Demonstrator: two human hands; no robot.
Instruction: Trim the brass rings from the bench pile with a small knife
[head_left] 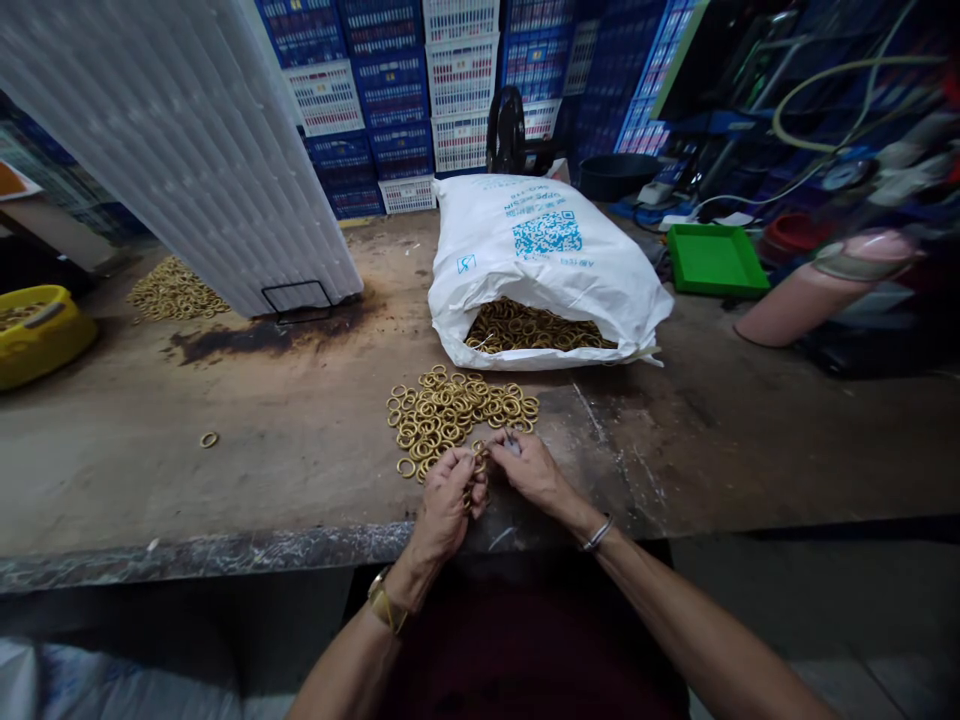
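Observation:
A pile of small brass rings (454, 412) lies on the worn workbench (285, 450) just beyond my hands. My left hand (444, 505) is closed round a bunch of rings near the bench's front edge. My right hand (529, 467) pinches a thin tool or ring against that bunch; what it holds is too small to name. Behind the pile, an open white sack (544, 270) lies on its side with many more brass rings (536, 328) showing in its mouth.
A single ring (209, 439) lies apart on the left. A white ribbed panel (187, 140) leans at the back left, with another ring heap (174, 291) and a yellow tub (37, 333) beside it. A green tray (712, 260) and a pink cylinder (817, 285) stand right. Stacked crates (420, 100) fill the back.

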